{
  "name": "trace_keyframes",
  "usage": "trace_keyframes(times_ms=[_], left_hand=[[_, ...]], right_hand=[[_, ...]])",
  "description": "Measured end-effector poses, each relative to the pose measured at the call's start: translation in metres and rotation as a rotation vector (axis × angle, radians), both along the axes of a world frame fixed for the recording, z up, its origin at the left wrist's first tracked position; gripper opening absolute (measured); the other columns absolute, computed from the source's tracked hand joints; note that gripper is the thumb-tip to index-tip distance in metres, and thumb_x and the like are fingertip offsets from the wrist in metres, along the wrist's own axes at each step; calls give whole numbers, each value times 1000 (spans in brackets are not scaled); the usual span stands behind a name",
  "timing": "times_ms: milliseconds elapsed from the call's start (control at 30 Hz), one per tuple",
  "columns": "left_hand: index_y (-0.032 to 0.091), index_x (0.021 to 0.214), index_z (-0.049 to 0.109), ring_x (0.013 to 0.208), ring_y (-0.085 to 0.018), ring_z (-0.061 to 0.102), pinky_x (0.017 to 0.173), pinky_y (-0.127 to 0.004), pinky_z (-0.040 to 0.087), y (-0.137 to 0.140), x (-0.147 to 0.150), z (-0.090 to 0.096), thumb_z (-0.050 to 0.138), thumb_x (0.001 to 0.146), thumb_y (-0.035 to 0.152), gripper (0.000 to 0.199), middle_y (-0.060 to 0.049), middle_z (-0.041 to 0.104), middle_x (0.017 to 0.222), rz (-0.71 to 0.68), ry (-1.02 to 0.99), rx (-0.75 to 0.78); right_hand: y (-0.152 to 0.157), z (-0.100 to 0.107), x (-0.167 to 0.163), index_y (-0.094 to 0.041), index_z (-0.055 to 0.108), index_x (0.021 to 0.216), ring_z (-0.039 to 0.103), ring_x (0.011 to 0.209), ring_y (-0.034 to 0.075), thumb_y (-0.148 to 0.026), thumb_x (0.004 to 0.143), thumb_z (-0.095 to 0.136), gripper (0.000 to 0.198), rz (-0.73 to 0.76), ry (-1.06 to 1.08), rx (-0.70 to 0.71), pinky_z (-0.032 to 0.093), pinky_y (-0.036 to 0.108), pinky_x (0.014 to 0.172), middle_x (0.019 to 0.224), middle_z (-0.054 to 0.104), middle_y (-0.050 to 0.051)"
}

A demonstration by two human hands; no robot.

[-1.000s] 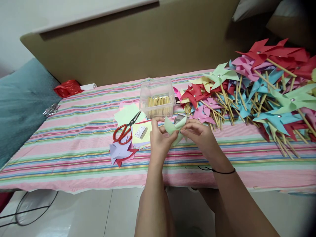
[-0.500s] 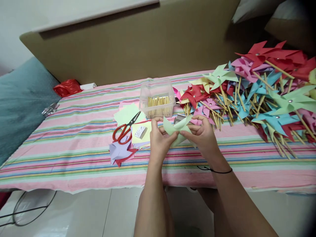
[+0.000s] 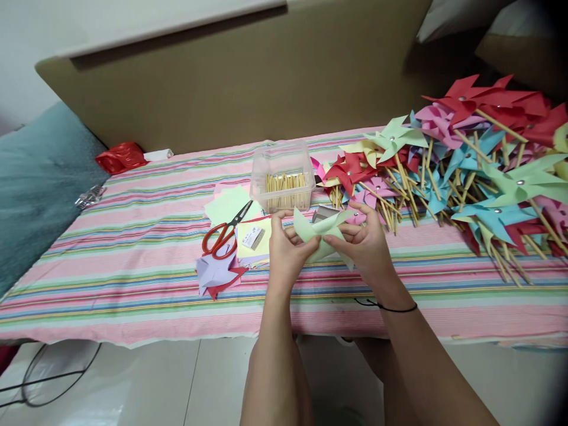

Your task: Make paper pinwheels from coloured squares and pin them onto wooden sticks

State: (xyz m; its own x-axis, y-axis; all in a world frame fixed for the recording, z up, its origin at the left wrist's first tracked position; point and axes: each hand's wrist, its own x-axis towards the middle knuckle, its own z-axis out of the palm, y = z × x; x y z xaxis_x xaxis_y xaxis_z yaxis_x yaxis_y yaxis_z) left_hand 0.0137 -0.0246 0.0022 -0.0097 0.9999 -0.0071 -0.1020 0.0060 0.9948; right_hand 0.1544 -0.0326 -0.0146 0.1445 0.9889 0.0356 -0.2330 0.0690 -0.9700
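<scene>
Between my two hands is a light green paper pinwheel (image 3: 323, 232), its points curled up and inward. My left hand (image 3: 289, 248) pinches its left side, thumb near the centre. My right hand (image 3: 366, 242) grips the right side, thumb also close to the middle. No stick shows on this pinwheel. Left of my hands lie red-handled scissors (image 3: 219, 236), partly over a stack of coloured paper (image 3: 246, 251). A small white labelled packet (image 3: 254, 237) rests on that paper. Nearby is a purple cut paper piece (image 3: 215, 272) with a red one under it.
A clear plastic box (image 3: 283, 183) of short wooden sticks stands just beyond my hands. Many finished pinwheels (image 3: 470, 160) are heaped to the right. A red plastic bag (image 3: 122, 158) lies at the far left on the striped cloth (image 3: 133, 254). A brown backrest (image 3: 244, 83) rises behind.
My right fingers have spread slightly, and the right point of the green pinwheel has uncurled a little outward. My left hand stays nearly still.
</scene>
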Motion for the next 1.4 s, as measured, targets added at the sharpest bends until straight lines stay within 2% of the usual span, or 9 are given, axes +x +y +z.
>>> trace_keyframes(times_ms=[100,300,500,700,900,1233,1400], left_hand=[[25,103,37,58,-12,62,57,-22,48,1,-1,0,75,61,19,57,4,66,71,-11,-46,-24],[25,102,37,51,-9,57,53,-19,45,1,1,0,74,62,18,56,6,64,65,8,9,9],[25,100,36,54,-10,59,54,-19,46,-1,1,2,74,60,16,56,6,64,66,18,38,18],[26,100,36,55,-11,60,54,-19,46,-1,0,2,74,60,17,56,7,65,66,8,37,19],[26,99,34,50,-9,57,53,-20,47,0,0,1,73,62,16,55,7,65,64,-13,23,19],[26,99,35,51,-11,61,54,-20,48,-2,1,4,75,60,17,56,7,66,65,-28,-63,2],[26,98,35,50,-11,60,53,-20,47,-2,4,5,74,61,17,55,7,65,64,-8,-53,2]], right_hand=[[0,2,0,-27,37,118,71,62,22,-35,54,87,82,-6,31,-25,58,33,56,71,72,-1],[1,2,0,-27,35,123,72,66,23,-35,53,88,88,11,43,-32,59,35,60,75,73,1],[0,0,1,-26,34,126,73,73,26,-40,53,88,92,17,20,-40,60,38,65,79,73,4],[1,-2,3,-26,36,121,72,66,26,-43,54,88,87,-6,-42,-23,60,40,65,68,69,-1],[1,1,2,-25,36,119,74,70,29,-42,50,89,88,-23,-46,-16,61,44,69,69,70,0],[-1,4,2,-29,39,119,72,68,30,-44,50,89,87,-34,-75,10,61,47,65,75,72,2],[-2,4,3,-29,36,129,72,68,28,-42,56,87,90,-38,-92,40,60,44,65,72,71,1]])
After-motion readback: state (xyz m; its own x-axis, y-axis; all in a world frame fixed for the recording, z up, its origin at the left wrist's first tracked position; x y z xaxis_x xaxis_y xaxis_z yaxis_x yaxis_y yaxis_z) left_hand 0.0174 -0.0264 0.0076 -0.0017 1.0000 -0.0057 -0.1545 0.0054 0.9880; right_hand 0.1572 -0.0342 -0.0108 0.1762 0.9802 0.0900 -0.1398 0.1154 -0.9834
